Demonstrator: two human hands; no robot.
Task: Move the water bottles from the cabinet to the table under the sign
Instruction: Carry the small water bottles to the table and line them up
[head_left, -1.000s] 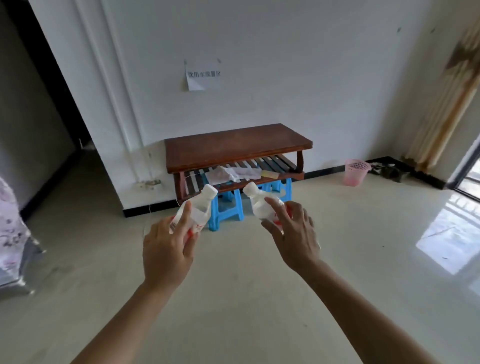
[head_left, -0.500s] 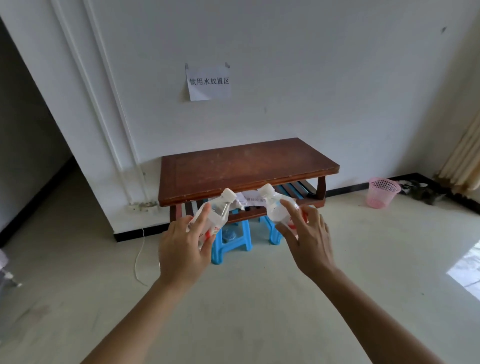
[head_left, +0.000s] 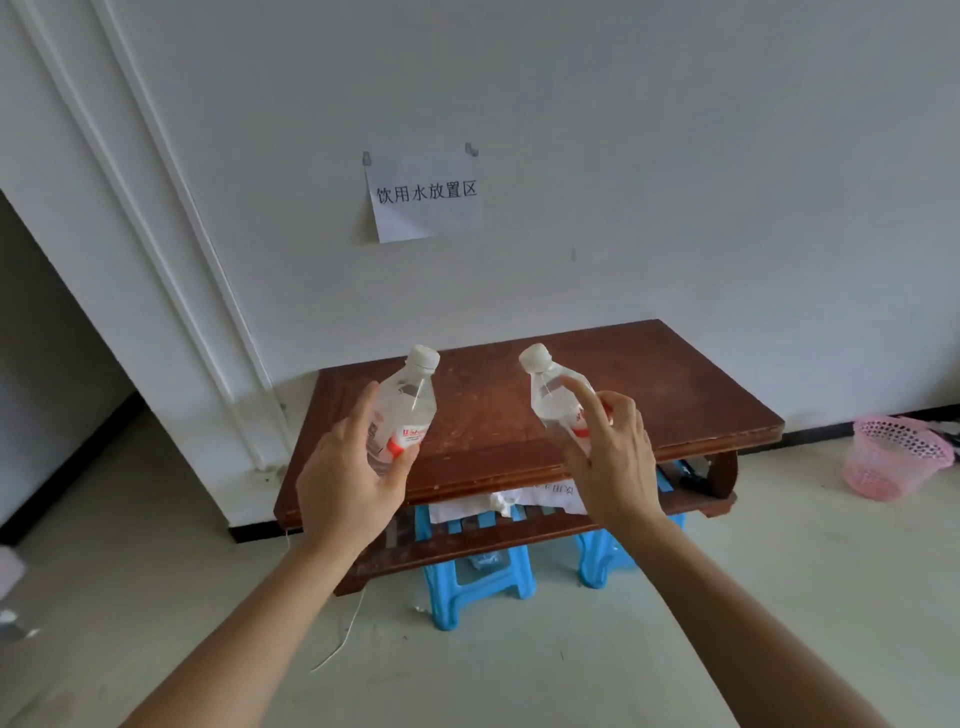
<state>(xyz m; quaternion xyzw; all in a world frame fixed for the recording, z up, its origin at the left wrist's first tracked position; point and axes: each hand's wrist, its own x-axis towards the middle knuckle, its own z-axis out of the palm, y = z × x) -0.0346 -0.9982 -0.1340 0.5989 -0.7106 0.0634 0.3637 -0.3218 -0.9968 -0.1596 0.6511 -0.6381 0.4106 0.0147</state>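
My left hand (head_left: 347, 483) grips a clear water bottle (head_left: 406, 408) with a white cap and a red-and-white label, tilted a little to the right. My right hand (head_left: 615, 457) grips a second clear water bottle (head_left: 550, 395), tilted to the left, its lower half hidden by my fingers. Both bottles hang in the air above the front half of the low brown wooden table (head_left: 675, 389), whose top is bare. A paper sign (head_left: 425, 195) with printed characters is taped to the white wall above the table.
The table's slatted lower shelf (head_left: 457, 540) holds crumpled paper and a small dark object. Two blue plastic stools (head_left: 478, 587) stand under it. A pink mesh basket (head_left: 896, 454) sits on the floor at right. A dark doorway opens at left; a thin cord lies on the floor.
The table and sign have grown much larger as I came closer. Both hands with their bottles rose from in front of the lower shelf to above the tabletop.
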